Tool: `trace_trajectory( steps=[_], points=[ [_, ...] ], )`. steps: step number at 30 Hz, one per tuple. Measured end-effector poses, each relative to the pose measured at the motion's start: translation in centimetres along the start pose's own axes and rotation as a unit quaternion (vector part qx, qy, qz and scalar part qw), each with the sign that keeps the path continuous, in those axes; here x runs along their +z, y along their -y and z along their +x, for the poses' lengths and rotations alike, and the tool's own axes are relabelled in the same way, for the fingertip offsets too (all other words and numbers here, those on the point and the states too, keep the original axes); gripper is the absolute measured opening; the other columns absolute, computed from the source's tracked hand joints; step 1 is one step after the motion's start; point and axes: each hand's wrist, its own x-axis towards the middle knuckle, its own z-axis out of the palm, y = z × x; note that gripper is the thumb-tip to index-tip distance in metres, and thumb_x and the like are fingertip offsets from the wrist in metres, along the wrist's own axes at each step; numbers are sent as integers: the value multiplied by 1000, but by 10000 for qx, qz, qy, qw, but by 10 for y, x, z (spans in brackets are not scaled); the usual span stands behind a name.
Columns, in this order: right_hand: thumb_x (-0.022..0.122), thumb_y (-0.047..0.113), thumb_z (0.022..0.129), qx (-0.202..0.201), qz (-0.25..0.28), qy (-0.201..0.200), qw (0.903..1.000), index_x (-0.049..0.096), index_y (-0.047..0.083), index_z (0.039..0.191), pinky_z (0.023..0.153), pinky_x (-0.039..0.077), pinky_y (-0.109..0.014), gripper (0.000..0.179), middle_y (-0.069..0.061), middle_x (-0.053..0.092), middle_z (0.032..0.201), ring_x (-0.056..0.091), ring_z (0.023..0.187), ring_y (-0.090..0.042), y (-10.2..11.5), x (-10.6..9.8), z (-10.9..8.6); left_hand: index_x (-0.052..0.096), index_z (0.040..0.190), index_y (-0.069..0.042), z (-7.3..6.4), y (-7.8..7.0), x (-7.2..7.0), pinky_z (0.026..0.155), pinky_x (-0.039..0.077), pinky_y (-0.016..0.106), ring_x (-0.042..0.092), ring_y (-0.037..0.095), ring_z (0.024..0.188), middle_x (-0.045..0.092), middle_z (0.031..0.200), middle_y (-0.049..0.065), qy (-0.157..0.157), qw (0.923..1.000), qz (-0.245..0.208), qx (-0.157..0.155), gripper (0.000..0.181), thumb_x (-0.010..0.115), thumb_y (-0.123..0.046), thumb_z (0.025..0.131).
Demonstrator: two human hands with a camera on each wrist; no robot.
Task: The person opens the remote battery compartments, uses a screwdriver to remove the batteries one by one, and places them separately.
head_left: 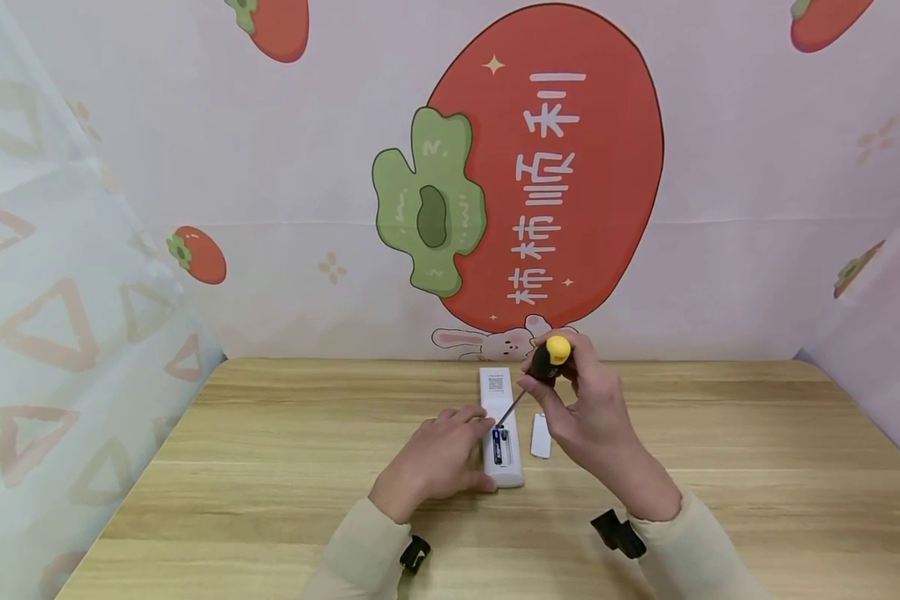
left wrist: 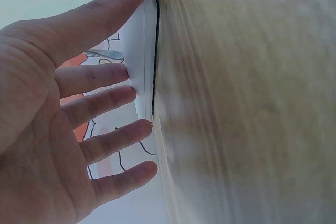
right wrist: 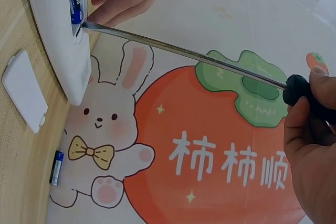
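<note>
A white remote control (head_left: 498,387) lies back side up on the table, its battery compartment uncovered. One blue battery (head_left: 497,448) sits in the compartment, beside a slot that holds none. My right hand (head_left: 588,408) grips a screwdriver (right wrist: 178,51) by its black and yellow handle, the shaft slanting down so that the flat tip is at the battery's end. Against the remote's left side rest the fairly straight fingers and thumb of my left hand (head_left: 446,454); in the left wrist view, thumb and fingertips touch the remote's edge (left wrist: 144,40).
Right of the remote lies its white battery cover (head_left: 541,437). A second blue battery (right wrist: 56,167) lies on the table beyond the cover in the right wrist view. Behind the wooden table (head_left: 292,433) hangs a printed cloth (head_left: 330,167).
</note>
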Motion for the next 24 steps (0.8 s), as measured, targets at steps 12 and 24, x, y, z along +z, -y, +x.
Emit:
trace_trajectory(
  steps=[12,24],
  points=[
    [80,-13,75,34,60,-7,10000,49,-9,122,89,54,-17,56,-11,67,99,69,90,-20,-1,2,-1,60,142,-9,-1,-1,-1,106,46,51,49,30,135,52,149,6,3,10000,-37,-6,79,88,-45,78],
    [80,-13,76,351,-184,96,9992,48,-5,124,87,53,-14,58,-10,67,98,69,90,-16,-4,2,-3,60,142,-9,-1,-1,-1,106,46,52,49,30,134,52,148,7,22,10000,-51,-1,78,88,-44,78]
  ],
)
